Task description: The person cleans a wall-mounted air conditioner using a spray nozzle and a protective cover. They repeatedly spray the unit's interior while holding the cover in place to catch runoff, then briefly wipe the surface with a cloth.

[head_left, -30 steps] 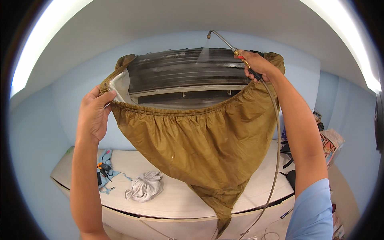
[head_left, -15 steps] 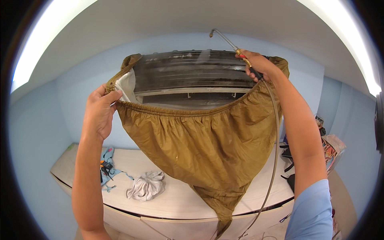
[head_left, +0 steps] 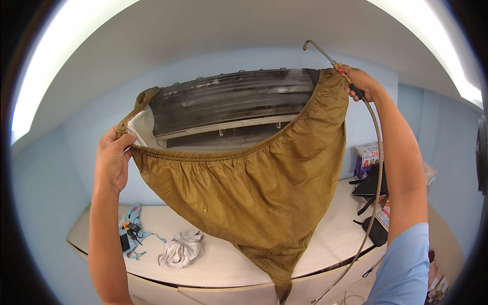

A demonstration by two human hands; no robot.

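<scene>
On the wall hangs an opened air conditioner [head_left: 229, 99], its dark finned coil bare. A brown cleaning cover [head_left: 239, 198] with a gathered elastic rim hangs around it and narrows to a spout at the bottom. My left hand [head_left: 116, 155] pinches the cover's rim at the left end, beside its white lining [head_left: 143, 127]. My right hand [head_left: 360, 82] grips a spray gun [head_left: 321, 52] at the upper right, its bent metal wand pointing left above the unit. Faint mist shows over the coil's right end. From the gun's handle a hose [head_left: 378, 168] runs down.
Below stands a pale wooden cabinet [head_left: 213, 262]. On its top lie a crumpled grey cloth [head_left: 182, 249] and a blue cloth [head_left: 133, 223] with small tools at the left. Black bags [head_left: 370, 188] and a printed box [head_left: 367, 155] sit at the right. The ceiling is close above the unit.
My right hand has moved right with the spray gun, and the mist has shifted toward the coil's right end. The view has turned a little; my left hand keeps its hold on the rim.
</scene>
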